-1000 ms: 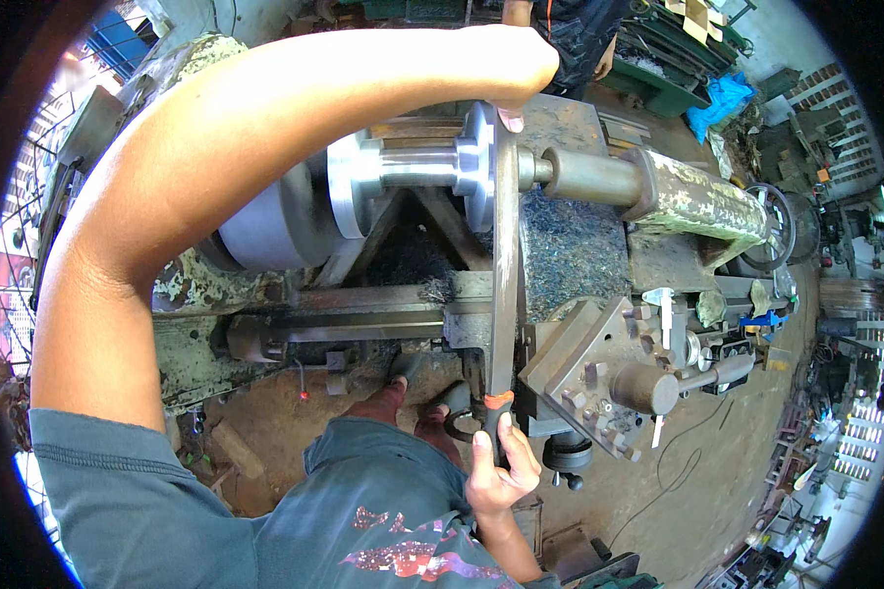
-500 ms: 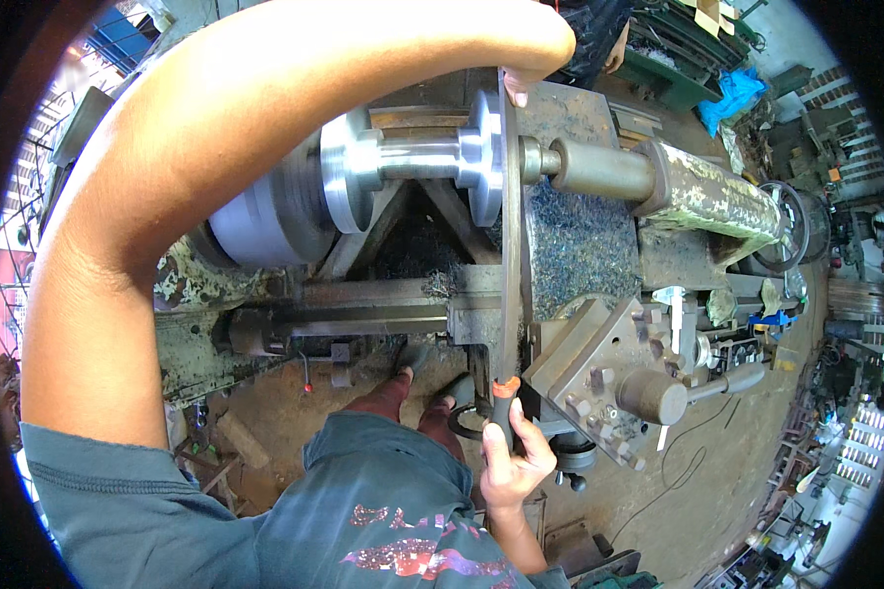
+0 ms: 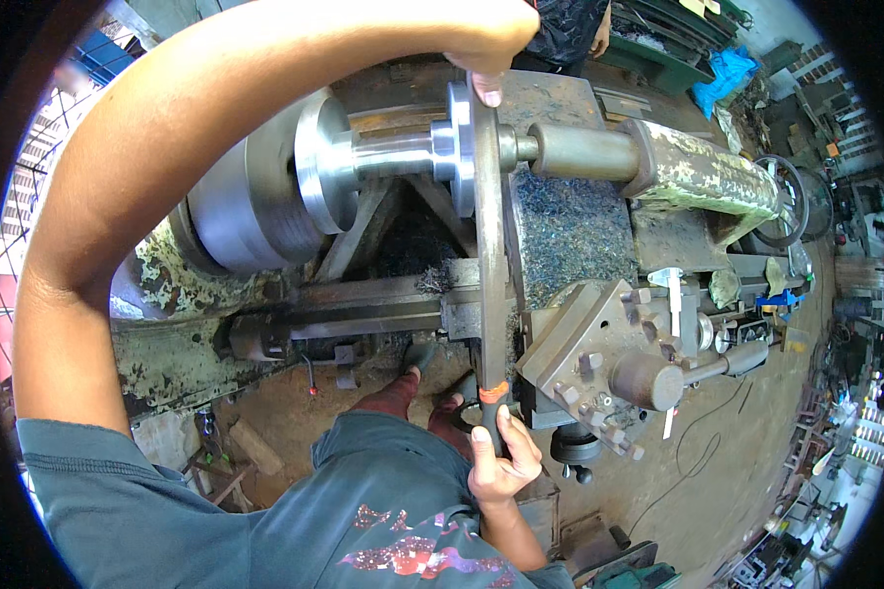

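A long flat file (image 3: 491, 255) lies across the rim of a shiny flanged metal workpiece (image 3: 393, 155) mounted in the lathe. My right hand (image 3: 504, 463) is wrapped round its dark handle with the orange collar, low in the view. Arching over the chuck (image 3: 250, 201), my left arm reaches the far side, where my left hand (image 3: 491, 49) pinches the file's tip; a thumb shows, the other fingers are largely hidden. Just right of the file, the tailstock (image 3: 702, 182) with its centre supports the workpiece. The exact contact between file and flange is hard to see.
A tool post (image 3: 604, 368) with bolts and a lever handle stands right of my right hand. A caliper (image 3: 671, 299) lies beside it. Metal chips (image 3: 580, 226) cover the carriage. At the back stand another person (image 3: 572, 29) and a blue plastic bag (image 3: 725, 79).
The whole view has shifted slightly left. More of the file's broad face shows now, and both hands still grip it. The far person's hand has shifted in view.
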`<control>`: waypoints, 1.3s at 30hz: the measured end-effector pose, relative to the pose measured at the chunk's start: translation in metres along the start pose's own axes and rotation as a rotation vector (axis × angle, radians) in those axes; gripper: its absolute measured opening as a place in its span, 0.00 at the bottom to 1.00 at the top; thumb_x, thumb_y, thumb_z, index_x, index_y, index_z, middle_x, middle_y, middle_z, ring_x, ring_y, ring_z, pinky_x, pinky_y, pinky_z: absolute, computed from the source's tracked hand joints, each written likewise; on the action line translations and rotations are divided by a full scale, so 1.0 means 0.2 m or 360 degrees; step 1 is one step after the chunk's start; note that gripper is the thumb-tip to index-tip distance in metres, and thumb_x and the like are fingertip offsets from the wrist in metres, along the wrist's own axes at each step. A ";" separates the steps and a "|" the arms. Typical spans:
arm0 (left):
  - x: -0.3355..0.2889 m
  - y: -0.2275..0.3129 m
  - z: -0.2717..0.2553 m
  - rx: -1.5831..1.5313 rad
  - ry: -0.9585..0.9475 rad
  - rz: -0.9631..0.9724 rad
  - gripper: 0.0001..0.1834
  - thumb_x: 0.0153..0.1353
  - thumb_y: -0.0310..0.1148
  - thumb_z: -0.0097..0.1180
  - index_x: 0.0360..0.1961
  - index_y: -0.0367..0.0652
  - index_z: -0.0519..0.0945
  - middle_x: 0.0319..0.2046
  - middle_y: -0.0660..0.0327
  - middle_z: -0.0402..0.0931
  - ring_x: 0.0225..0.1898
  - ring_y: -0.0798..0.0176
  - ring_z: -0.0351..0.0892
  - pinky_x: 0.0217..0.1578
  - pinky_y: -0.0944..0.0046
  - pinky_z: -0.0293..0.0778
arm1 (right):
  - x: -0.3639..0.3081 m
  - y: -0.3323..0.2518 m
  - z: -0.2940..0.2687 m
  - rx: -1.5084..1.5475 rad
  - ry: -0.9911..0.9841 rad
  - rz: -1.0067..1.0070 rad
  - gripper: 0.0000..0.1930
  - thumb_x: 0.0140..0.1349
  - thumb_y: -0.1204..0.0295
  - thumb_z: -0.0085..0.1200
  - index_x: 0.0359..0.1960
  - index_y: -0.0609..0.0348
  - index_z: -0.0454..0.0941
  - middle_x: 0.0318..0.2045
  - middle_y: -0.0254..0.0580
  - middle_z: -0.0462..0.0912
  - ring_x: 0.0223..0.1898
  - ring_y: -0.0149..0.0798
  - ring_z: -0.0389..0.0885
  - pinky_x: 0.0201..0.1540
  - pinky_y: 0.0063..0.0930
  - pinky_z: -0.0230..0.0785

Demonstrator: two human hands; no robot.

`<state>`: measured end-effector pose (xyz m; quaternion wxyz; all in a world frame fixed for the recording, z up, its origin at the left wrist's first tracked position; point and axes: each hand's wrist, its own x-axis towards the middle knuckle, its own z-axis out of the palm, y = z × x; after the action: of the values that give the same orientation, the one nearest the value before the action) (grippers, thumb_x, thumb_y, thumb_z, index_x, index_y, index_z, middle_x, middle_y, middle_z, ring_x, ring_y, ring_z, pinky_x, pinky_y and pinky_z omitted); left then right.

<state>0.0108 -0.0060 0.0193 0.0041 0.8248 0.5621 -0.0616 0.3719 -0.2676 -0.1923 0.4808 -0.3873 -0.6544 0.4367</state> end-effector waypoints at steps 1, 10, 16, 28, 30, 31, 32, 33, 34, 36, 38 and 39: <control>-0.04 0.01 0.00 -0.0101 -0.0014 -0.0011 0.18 0.42 0.40 0.75 0.24 0.33 0.84 0.22 0.43 0.80 0.30 0.40 0.85 0.33 0.46 0.79 | 0.00 -0.01 0.01 -0.0007 -0.0009 -0.0002 0.21 0.54 0.84 0.68 0.52 0.70 0.83 0.41 0.61 0.87 0.39 0.47 0.88 0.47 0.34 0.79; -0.03 0.00 0.15 -0.0065 0.0169 -0.0167 0.13 0.47 0.30 0.67 0.27 0.28 0.84 0.24 0.39 0.81 0.31 0.37 0.86 0.32 0.46 0.80 | 0.00 -0.12 0.04 -0.0115 -0.0030 0.0028 0.22 0.54 0.86 0.67 0.53 0.69 0.83 0.41 0.62 0.87 0.40 0.48 0.88 0.46 0.33 0.79; -0.03 -0.03 0.18 -0.0042 0.0225 -0.0144 0.12 0.47 0.32 0.67 0.25 0.30 0.85 0.22 0.40 0.80 0.26 0.38 0.84 0.28 0.45 0.78 | 0.05 -0.12 0.02 -0.0131 -0.0093 0.0019 0.22 0.53 0.86 0.67 0.52 0.69 0.83 0.41 0.62 0.87 0.39 0.49 0.88 0.46 0.34 0.79; 0.06 -0.06 0.11 0.0039 -0.0076 -0.0173 0.18 0.47 0.42 0.72 0.28 0.36 0.87 0.27 0.46 0.84 0.31 0.42 0.85 0.34 0.46 0.79 | 0.10 -0.03 0.03 0.0314 -0.0053 0.0456 0.21 0.56 0.84 0.65 0.53 0.74 0.82 0.40 0.56 0.88 0.39 0.39 0.87 0.44 0.29 0.78; 0.08 -0.04 0.09 0.0067 -0.0107 -0.0191 0.19 0.47 0.44 0.73 0.29 0.36 0.87 0.27 0.47 0.84 0.32 0.42 0.85 0.36 0.46 0.79 | 0.09 -0.01 0.04 0.0716 0.0055 0.0818 0.20 0.58 0.83 0.64 0.54 0.77 0.81 0.41 0.52 0.87 0.40 0.37 0.86 0.46 0.29 0.78; 0.10 -0.03 0.07 0.0089 -0.0111 -0.0197 0.19 0.47 0.44 0.73 0.29 0.37 0.87 0.28 0.47 0.84 0.33 0.43 0.86 0.36 0.47 0.79 | 0.09 0.00 0.04 0.0894 0.0074 0.0905 0.20 0.58 0.83 0.64 0.54 0.78 0.80 0.42 0.52 0.87 0.40 0.37 0.86 0.47 0.29 0.77; 0.12 -0.03 0.06 0.0114 -0.0127 -0.0194 0.20 0.46 0.45 0.74 0.29 0.37 0.88 0.28 0.48 0.85 0.33 0.43 0.86 0.37 0.47 0.79 | 0.08 0.00 0.04 0.0787 0.0066 0.0806 0.21 0.58 0.83 0.65 0.53 0.78 0.80 0.42 0.53 0.87 0.40 0.37 0.86 0.46 0.29 0.78; 0.13 -0.02 0.04 0.0143 -0.0144 -0.0181 0.20 0.46 0.46 0.74 0.29 0.37 0.88 0.29 0.48 0.85 0.34 0.43 0.86 0.37 0.47 0.79 | 0.06 0.00 0.04 0.0754 0.0077 0.0711 0.21 0.57 0.83 0.65 0.53 0.78 0.80 0.43 0.53 0.87 0.40 0.37 0.86 0.46 0.30 0.78; 0.15 0.00 0.02 0.0169 -0.0168 -0.0156 0.21 0.46 0.47 0.75 0.30 0.38 0.88 0.29 0.49 0.85 0.34 0.43 0.86 0.38 0.47 0.80 | 0.05 0.00 0.03 0.0690 0.0119 0.0620 0.21 0.56 0.82 0.67 0.53 0.75 0.82 0.42 0.56 0.87 0.39 0.40 0.87 0.45 0.31 0.79; 0.16 0.02 0.00 0.0241 -0.0222 -0.0097 0.22 0.46 0.48 0.75 0.30 0.39 0.88 0.30 0.49 0.85 0.35 0.44 0.86 0.39 0.47 0.80 | 0.03 0.00 0.00 0.0375 0.0072 0.0341 0.22 0.55 0.82 0.67 0.53 0.74 0.82 0.42 0.59 0.87 0.40 0.43 0.87 0.46 0.32 0.79; 0.14 0.03 -0.02 0.0302 -0.0291 -0.0087 0.23 0.46 0.49 0.76 0.31 0.39 0.89 0.30 0.50 0.86 0.36 0.44 0.86 0.40 0.47 0.80 | 0.01 -0.01 -0.03 0.0253 0.0028 0.0190 0.21 0.54 0.83 0.68 0.52 0.74 0.83 0.41 0.63 0.87 0.40 0.47 0.88 0.46 0.33 0.79; 0.12 0.04 -0.03 0.0302 -0.0336 -0.0148 0.23 0.46 0.50 0.76 0.31 0.40 0.89 0.31 0.50 0.86 0.37 0.45 0.86 0.40 0.47 0.80 | 0.01 -0.01 -0.03 0.0153 -0.0001 0.0148 0.21 0.54 0.83 0.68 0.51 0.74 0.83 0.41 0.63 0.87 0.40 0.47 0.88 0.46 0.33 0.79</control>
<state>0.0269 0.0134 0.0216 -0.0176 0.7835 0.5877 -0.2011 0.3779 -0.2653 -0.1894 0.4779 -0.3935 -0.6141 0.4896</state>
